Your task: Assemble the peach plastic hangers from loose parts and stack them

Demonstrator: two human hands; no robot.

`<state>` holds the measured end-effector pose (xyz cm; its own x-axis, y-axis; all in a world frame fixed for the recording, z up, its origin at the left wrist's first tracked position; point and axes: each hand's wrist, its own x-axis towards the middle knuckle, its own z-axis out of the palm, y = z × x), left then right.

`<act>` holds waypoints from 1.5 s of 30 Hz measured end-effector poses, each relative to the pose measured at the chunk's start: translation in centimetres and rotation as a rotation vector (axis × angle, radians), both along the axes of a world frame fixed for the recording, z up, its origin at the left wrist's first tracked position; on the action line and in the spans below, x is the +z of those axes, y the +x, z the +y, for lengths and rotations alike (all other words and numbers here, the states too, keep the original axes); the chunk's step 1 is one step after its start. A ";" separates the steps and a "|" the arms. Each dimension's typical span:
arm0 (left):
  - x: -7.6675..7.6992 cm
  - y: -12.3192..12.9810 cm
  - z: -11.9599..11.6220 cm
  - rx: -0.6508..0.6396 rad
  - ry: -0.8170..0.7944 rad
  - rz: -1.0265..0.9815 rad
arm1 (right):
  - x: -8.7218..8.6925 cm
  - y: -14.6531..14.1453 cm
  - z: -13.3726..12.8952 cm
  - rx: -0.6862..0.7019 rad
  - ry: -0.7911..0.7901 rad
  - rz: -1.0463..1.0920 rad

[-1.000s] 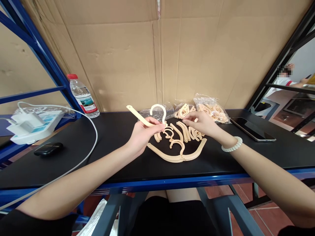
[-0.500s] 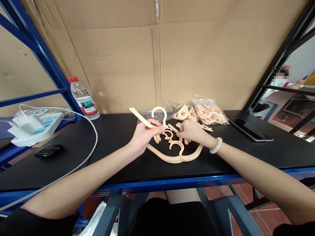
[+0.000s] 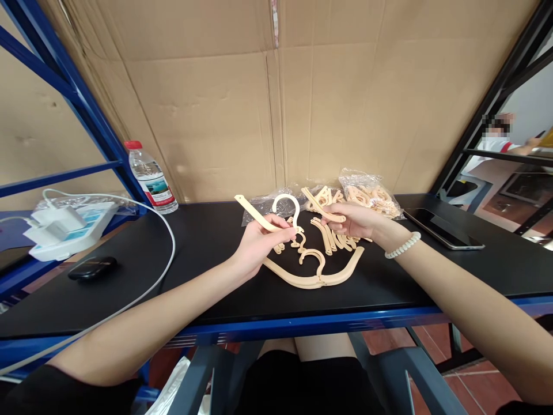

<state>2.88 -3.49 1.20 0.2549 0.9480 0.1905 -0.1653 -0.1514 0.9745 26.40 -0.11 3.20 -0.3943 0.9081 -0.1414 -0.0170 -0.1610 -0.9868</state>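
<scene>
Between the thumb and fingers of my left hand point(image 3: 262, 244) is a partly assembled cream plastic hanger point(image 3: 249, 212), one arm sticking out to the upper left and its hook point(image 3: 290, 202) curling upward. My right hand point(image 3: 352, 219) pinches a loose hanger arm point(image 3: 322, 207), raised above the table and apart from the left hand's piece. Below the hands lies a hanger point(image 3: 309, 282) with both arms and its hook joined. Several loose hanger arms point(image 3: 329, 237) lie under my right hand. Small loose hooks point(image 3: 298, 242) rest near my left fingertips, partly hidden.
Two clear bags of hanger parts point(image 3: 369, 195) sit at the back against the cardboard. A phone point(image 3: 443, 229) lies to the right. On the left are a water bottle point(image 3: 152, 178), a power strip point(image 3: 73, 230), a cable and a black case point(image 3: 92, 268). Another person is beyond the rack.
My right hand has lifted a hanger arm from the loose pile and now holds it raised. My left hand keeps hold of the hanger, shifted slightly to the right in view.
</scene>
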 end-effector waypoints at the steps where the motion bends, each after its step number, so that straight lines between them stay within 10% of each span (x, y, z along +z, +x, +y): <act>1: 0.0 0.0 0.0 -0.008 0.001 -0.006 | 0.0 0.0 0.0 0.031 -0.043 0.030; 32: -0.4 0.0 -0.4 -0.123 0.059 0.029 | -2.0 -2.2 -2.5 0.311 0.119 0.245; 45: 0.1 0.1 -0.9 -0.077 0.257 0.173 | -1.8 -2.8 -3.1 0.092 0.222 0.140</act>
<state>2.99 -4.34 1.34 0.3736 0.8509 0.3692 -0.0208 -0.3902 0.9205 23.55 -3.21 1.40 -0.4785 0.8701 0.1181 -0.1505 0.0512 -0.9873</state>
